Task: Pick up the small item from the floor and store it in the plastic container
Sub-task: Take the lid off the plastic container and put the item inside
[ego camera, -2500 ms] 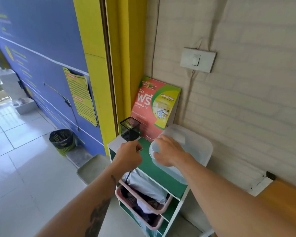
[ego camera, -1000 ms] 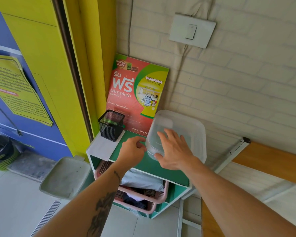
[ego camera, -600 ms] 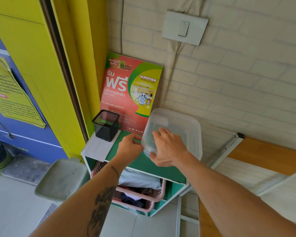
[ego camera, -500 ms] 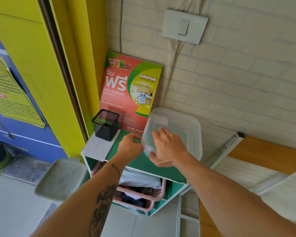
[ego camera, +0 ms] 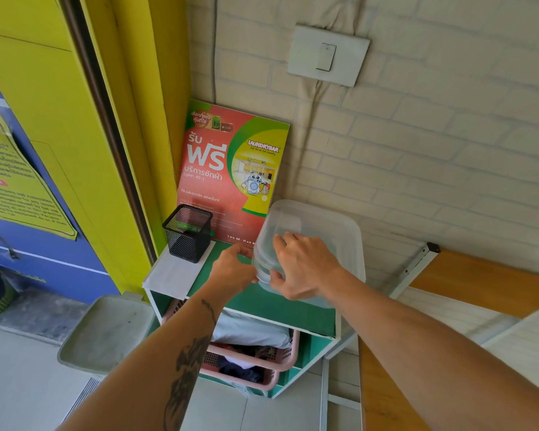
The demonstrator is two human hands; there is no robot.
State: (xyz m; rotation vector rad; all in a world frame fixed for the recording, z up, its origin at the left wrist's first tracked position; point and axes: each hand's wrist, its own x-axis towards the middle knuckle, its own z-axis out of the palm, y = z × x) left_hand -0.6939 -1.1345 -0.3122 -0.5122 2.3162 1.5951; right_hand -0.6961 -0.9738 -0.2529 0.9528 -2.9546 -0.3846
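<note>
Mid-frame, we are clamping the plastic container point(ego camera: 324, 225) with our right hand point(ego camera: 305, 269), left hand point(ego camera: 231, 272) pinching its rim, probably to open it.

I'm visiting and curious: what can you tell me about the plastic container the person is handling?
The plastic container is a cloudy, see-through tub with rounded corners and a matching lid on top. It stands on the green top of a small shelf, close to the brick wall and just right of a red poster. The right hand grips its near corner, fingers over the lid, thumb at the rim; the left hand has curled fingers at the left edge. What is inside cannot be made out.
</note>
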